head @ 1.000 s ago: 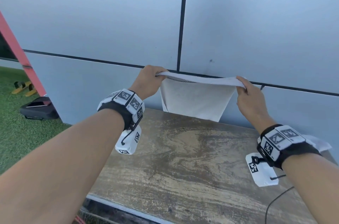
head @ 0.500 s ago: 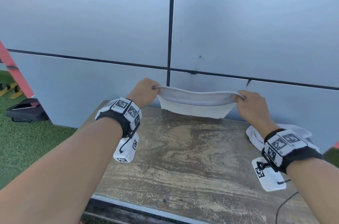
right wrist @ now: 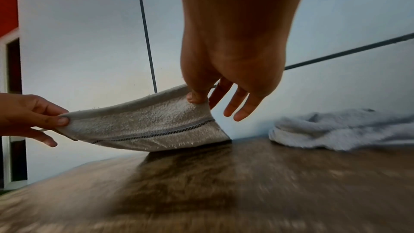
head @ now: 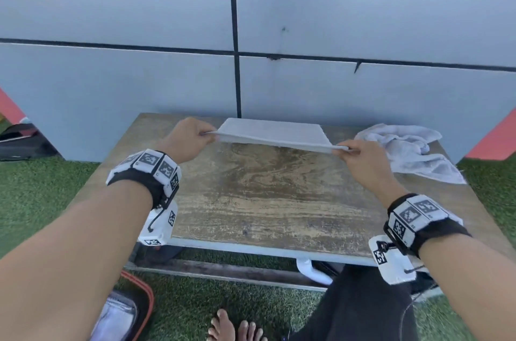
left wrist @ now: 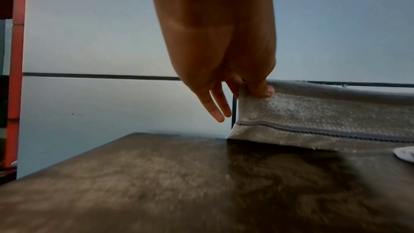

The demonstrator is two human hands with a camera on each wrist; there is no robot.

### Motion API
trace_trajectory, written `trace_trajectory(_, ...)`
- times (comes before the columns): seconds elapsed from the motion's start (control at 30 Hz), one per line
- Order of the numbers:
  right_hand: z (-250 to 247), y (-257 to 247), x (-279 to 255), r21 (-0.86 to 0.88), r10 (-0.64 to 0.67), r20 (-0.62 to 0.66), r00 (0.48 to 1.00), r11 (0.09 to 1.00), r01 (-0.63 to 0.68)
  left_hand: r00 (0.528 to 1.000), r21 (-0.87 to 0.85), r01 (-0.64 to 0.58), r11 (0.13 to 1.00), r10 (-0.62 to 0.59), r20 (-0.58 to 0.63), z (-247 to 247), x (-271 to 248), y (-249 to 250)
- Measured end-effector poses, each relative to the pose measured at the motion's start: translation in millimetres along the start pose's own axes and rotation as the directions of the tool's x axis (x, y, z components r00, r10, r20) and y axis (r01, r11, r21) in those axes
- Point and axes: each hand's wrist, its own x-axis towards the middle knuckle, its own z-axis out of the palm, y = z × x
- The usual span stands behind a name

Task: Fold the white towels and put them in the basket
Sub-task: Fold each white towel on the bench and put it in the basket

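Note:
A white towel (head: 275,132) with a dark stitched stripe (right wrist: 156,133) is stretched between both hands at the far side of the wooden table (head: 265,201). Its far part lies on the tabletop while the near edge is held up. My left hand (head: 205,134) pinches the left corner between thumb and forefinger (left wrist: 261,89), the other fingers hanging loose. My right hand (head: 346,149) pinches the right corner (right wrist: 197,98) the same way. A second white towel (head: 410,151) lies crumpled at the table's far right. No basket is in view.
A grey panelled wall (head: 167,33) stands right behind the table. Green artificial turf (head: 42,195) surrounds it. A black bag (head: 19,142) lies on the ground at far left, and an orange-rimmed case (head: 131,310) sits near my bare feet (head: 234,326).
Both hands have come down with the towel from hanging in front of the wall; its lower part now lies on the far tabletop. The view has tilted downward.

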Motion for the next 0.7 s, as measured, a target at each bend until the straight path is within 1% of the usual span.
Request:
trace_trajectory(0.1,6.6,12.2,-26.6,0.042,0.025,0.028,0.999,0.999,-0.026,1.0,-0.025,0.001,1.0,0.0,0.018,16.4,-22.2,-7.0)
trace_trajectory(0.2,7.8,19.8,-50.3,0.078,0.03,0.062,0.998,0.996,-0.034,1.0,-0.055,0.0,0.999,-0.001,-0.005,25.9,-41.1,-10.9)
trace_trajectory(0.3,7.5,19.8,-67.6,0.071,0.0,0.068,0.998,0.997,-0.005,0.997,-0.084,-0.06,0.995,0.056,-0.049,29.1,-55.1,-8.9)
trace_trajectory(0.37,5.9,15.9,-73.7,0.097,-0.018,0.069,0.997,0.995,0.011,0.994,-0.085,-0.092,0.992,0.087,-0.058,29.0,-60.9,-6.2)
trace_trajectory(0.4,4.7,14.3,-75.7,0.107,-0.02,0.076,0.997,0.994,0.011,0.995,-0.072,-0.088,0.994,0.085,-0.043,28.4,-63.4,-4.4)
trace_trajectory(0.47,1.7,11.6,-78.0,0.103,-0.021,0.111,0.994,0.995,0.01,0.999,-0.055,-0.035,0.998,0.036,0.01,26.8,-66.9,-4.3)
trace_trajectory(0.5,0.1,9.4,-78.5,0.111,-0.013,0.148,0.989,0.994,-0.003,0.999,-0.055,0.003,0.998,-0.001,0.044,25.5,-69.3,-5.9)
trace_trajectory(0.57,-3.9,4.7,-80.1,0.175,0.032,0.272,0.962,0.981,-0.082,0.986,-0.086,0.087,0.992,-0.074,0.15,22.9,-75.1,-9.8)
trace_trajectory(0.6,-5.9,4.0,-81.3,0.204,0.056,0.35,0.935,0.97,-0.134,0.961,-0.136,0.166,0.977,-0.13,0.243,21.8,-79.2,-10.4)
trace_trajectory(0.63,-8.0,2.1,-83.4,0.219,0.075,0.434,0.898,0.958,-0.186,0.913,-0.194,0.279,0.941,-0.197,0.356,21.6,-83.6,-11.0)
trace_trajectory(0.67,-9.6,1.1,-86.0,0.212,0.093,0.521,0.849,0.949,-0.235,0.846,-0.224,0.398,0.89,-0.262,0.464,21.2,-89.3,-10.4)
trace_trajectory(0.7,-11.1,0.3,-89.2,0.196,0.107,0.605,0.789,0.941,-0.278,0.771,-0.219,0.499,0.839,-0.314,0.553,20.7,-95.1,-10.0)
